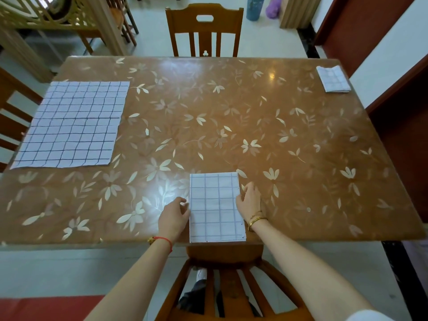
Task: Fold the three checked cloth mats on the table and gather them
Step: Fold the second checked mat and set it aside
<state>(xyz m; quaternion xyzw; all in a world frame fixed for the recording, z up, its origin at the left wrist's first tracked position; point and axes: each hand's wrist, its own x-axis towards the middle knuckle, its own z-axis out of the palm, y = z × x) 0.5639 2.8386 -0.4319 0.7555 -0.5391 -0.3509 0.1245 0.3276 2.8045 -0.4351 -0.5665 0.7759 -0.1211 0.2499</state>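
A white checked mat (214, 206), folded into a narrow rectangle, lies at the table's near edge in front of me. My left hand (174, 216) touches its left edge with loosely curled fingers. My right hand (249, 200) rests at its right edge, fingertips on the border. A second checked mat (71, 123) lies fully spread flat at the table's left side. A third mat (333, 78), folded small, sits at the far right corner.
The brown table (231, 117) has a glossy floral top. A wooden chair (203, 31) stands at the far side, another chair (227, 274) sits right below me, and more chairs flank the left. A red wall panel runs along the right.
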